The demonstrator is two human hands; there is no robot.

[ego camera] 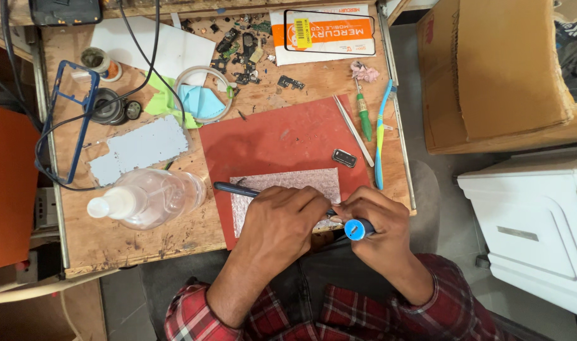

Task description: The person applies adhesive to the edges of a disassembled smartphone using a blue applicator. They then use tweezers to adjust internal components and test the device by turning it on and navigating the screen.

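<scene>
we note left hand (279,221) curled round dark tool (235,188) | right hand (376,221) pinching blue-capped screwdriver (358,228) | work hidden beneath hands, on bubble wrap (288,183), red mat (269,142) | progress: cannot tell

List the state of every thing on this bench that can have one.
Clear plastic squeeze bottle: lying on its side, capped.
Blue-capped screwdriver: gripped in right hand.
Dark slim tool: under left hand.
Green-handled screwdriver: lying loose.
Blue toothbrush: lying loose.
Cardboard box: closed.
</scene>
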